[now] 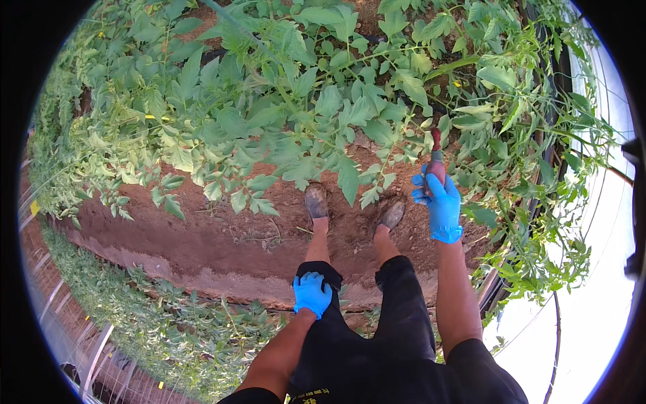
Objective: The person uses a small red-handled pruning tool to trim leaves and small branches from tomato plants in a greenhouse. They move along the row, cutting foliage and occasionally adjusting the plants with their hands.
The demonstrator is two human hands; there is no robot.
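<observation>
My right hand [442, 198], in a blue glove, is raised at the right of centre, its fingers closed around a small hand tool [436, 166] with a dark red tip and a reddish body. What kind of tool it is, I cannot tell. Tomato foliage [472, 121] surrounds the tool's tip. My left hand [311, 293], gloved in blue too, lies on the knee of my black trousers [328, 318]. No object shows in it, but its palm side is hidden. Leafy tomato plants [282, 111] fill the space in front of me.
I stand on a reddish soil path [227, 237] between two plant rows. Behind me runs the other row [166, 333]. To the right are black upright tubing or posts [550, 86] and white sheeting [570, 323]. Thin strings and stems cross among the leaves.
</observation>
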